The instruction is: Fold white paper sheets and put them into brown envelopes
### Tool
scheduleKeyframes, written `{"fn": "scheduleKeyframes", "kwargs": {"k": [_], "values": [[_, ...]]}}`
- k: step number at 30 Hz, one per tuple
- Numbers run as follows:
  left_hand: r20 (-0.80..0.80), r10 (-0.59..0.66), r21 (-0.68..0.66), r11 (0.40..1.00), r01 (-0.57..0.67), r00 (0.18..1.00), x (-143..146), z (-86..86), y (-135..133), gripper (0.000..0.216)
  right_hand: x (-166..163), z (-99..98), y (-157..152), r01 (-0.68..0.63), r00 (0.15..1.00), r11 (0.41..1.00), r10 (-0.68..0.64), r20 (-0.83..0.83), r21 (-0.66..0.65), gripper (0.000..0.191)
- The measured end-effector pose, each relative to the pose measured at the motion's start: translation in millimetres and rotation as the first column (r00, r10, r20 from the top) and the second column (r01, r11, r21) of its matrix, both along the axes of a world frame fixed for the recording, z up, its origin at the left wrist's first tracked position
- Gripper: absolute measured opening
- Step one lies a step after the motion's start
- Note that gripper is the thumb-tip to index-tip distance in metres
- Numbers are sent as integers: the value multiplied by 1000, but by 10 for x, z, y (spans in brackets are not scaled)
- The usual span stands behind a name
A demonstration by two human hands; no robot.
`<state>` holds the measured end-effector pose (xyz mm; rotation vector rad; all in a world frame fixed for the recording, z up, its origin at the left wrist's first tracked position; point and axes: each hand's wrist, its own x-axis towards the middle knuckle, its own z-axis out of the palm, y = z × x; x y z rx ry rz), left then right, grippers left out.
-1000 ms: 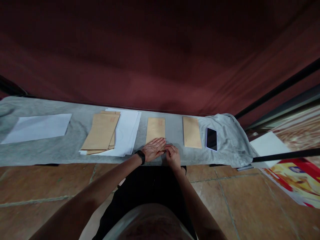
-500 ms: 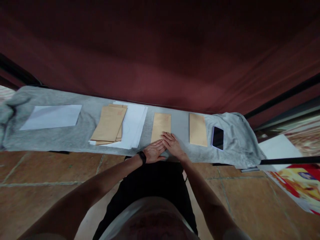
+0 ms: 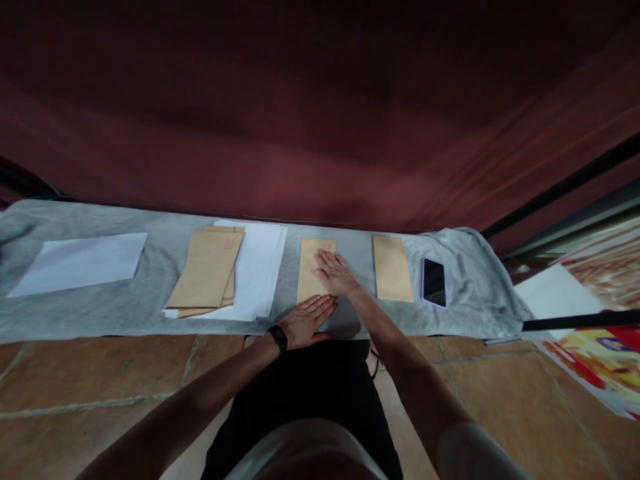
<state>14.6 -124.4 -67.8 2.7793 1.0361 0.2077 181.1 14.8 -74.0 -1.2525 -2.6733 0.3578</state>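
A tan paper envelope (image 3: 311, 270) lies flat on the grey cloth in front of me. My left hand (image 3: 306, 322) rests across its near end, fingers stretched out and pointing right. Over the envelope's right half lies my right hand (image 3: 336, 272), its fingers extended toward the far left. Both palms face down and neither hand grips anything. A dark band (image 3: 279, 339) circles my left wrist. To the right, apart from my hands, sits another tan envelope (image 3: 393, 268).
Left of my hands, a stack of tan envelopes (image 3: 205, 268) overlaps white paper sheets (image 3: 257, 273). A white sheet (image 3: 80, 263) lies at the far left. A phone (image 3: 434, 283) is at the right. Behind the cloth-covered surface (image 3: 150, 310) hangs a dark red curtain (image 3: 310, 167).
My right hand has slid away from me up the envelope and separated from my left hand. The left hand stays at the near end. The camera view has shifted slightly.
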Motion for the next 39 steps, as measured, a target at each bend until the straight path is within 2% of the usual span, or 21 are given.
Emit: {"fn": "scheduleKeyframes", "kwargs": {"k": [8, 14, 21, 30, 39], "values": [[53, -1, -18, 1000, 2, 999, -6, 39, -7, 75, -128, 7, 324, 97, 995, 995, -98, 9, 19, 60], [66, -7, -38, 999, 9, 998, -17, -10, 1, 77, -176, 30, 365, 110, 994, 993, -110, -1, 31, 61], [72, 11, -5, 1000, -11, 997, -26, -3, -21, 73, -135, -9, 179, -33, 999, 998, 33, -3, 50, 58], [60, 13, 54, 998, -17, 998, -41, -37, -36, 69, -82, 25, -112, -125, 992, 992, 125, 5, 17, 56], [93, 27, 96, 995, -36, 995, -40, -32, -83, 55, 44, 60, -473, -179, 976, 983, 173, -131, -34, 50]]}}
